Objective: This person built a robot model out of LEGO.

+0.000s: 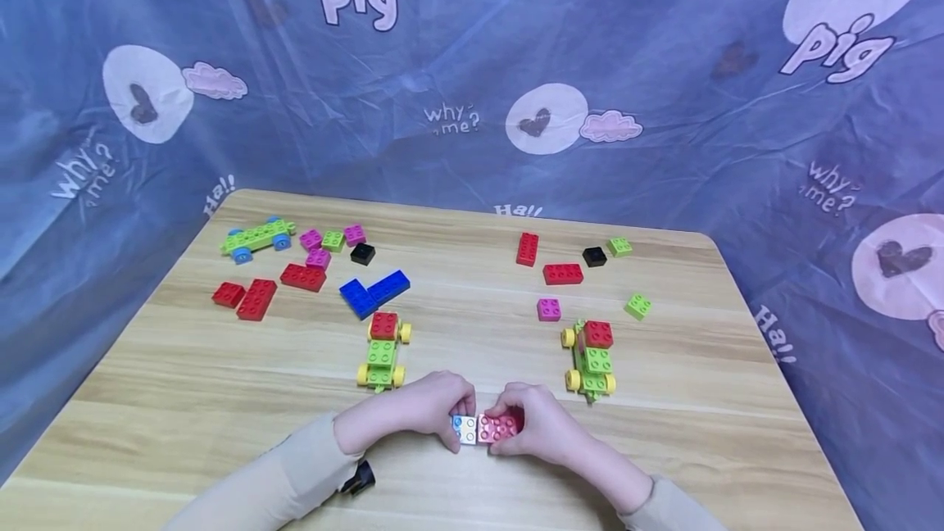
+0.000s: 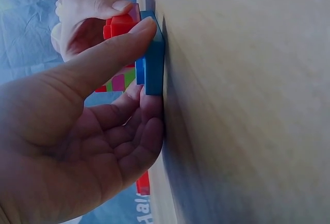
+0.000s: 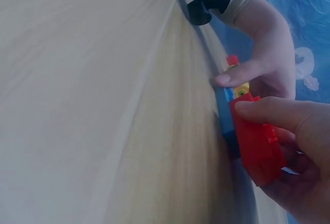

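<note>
Both hands met at the near edge of the wooden table [image 1: 221, 367]. The left hand [image 1: 413, 412] pinched the blue base plate [image 2: 153, 59] between thumb and fingers, holding it against the tabletop. The right hand [image 1: 542, 424] gripped the red brick [image 3: 256, 141], its fingers curled round it, seated on that plate. Two small green cars [image 1: 382, 355] stood just beyond the hands.

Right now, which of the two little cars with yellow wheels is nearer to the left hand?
The car just beyond the left hand, below the blue bricks; the other car stands on the right side.
</note>
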The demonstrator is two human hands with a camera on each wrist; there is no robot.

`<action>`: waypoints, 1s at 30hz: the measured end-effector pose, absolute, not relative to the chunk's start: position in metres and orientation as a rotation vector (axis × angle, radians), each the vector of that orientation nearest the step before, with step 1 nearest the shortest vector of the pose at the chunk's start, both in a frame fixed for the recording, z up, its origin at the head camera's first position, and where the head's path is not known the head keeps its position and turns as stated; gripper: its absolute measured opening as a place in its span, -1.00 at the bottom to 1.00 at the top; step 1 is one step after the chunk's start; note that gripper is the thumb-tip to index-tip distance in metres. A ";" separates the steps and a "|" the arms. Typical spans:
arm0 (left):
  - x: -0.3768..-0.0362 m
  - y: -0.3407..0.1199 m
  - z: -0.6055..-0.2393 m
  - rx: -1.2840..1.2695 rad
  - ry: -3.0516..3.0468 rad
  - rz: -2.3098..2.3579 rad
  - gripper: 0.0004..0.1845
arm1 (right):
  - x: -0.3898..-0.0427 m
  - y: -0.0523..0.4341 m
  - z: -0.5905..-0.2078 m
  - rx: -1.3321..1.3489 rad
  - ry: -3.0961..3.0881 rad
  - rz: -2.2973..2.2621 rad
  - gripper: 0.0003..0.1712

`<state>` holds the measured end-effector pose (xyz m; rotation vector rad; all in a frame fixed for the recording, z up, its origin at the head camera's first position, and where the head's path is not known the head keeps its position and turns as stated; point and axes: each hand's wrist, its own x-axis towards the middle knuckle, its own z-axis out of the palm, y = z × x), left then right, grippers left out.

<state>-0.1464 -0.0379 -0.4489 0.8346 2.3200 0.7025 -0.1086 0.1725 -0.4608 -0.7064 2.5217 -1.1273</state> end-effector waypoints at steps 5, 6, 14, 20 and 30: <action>-0.145 -0.036 -0.448 0.855 2.347 0.640 -0.60 | -0.109 0.173 -0.461 -0.774 2.529 -1.104 -0.62; -0.145 -0.036 -0.448 0.860 2.352 0.629 -0.60 | -0.109 0.173 -0.461 -0.782 2.527 -1.103 -0.61; -0.142 -0.035 -0.444 0.875 2.351 0.620 -0.60 | -0.107 0.176 -0.463 -0.799 2.530 -1.087 -0.59; -0.141 -0.036 -0.442 0.880 2.348 0.624 -0.60 | -0.108 0.178 -0.464 -0.808 2.519 -1.094 -0.55; -0.141 -0.035 -0.440 0.885 2.338 0.657 -0.60 | -0.109 0.179 -0.466 -0.796 2.519 -1.117 -0.60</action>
